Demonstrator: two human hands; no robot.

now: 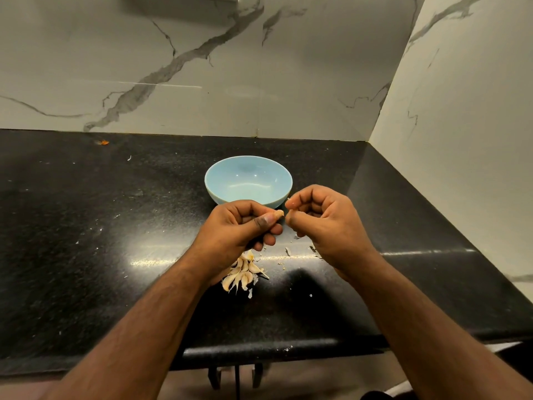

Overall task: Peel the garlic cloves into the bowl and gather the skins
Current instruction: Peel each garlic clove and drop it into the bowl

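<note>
Black stone makes the counter (86,226), and a blue bowl (248,180) sits on it at 12 o'clock from the hands. The left hand (242,226) pinches a clove (278,213) between thumb and fingers, and the right hand (323,217) has its fingers curled in, with thumb and finger pinched together just beside the clove's tip. At 6 o'clock from the left hand lies a pile of cloves (242,274), with bits of skin (287,251) near it.

A single wide-angle head-worn camera looks forward and down from above the near edge of the dark surface (86,226), close over both forearms, facing the marble wall (202,67) behind the surface.
</note>
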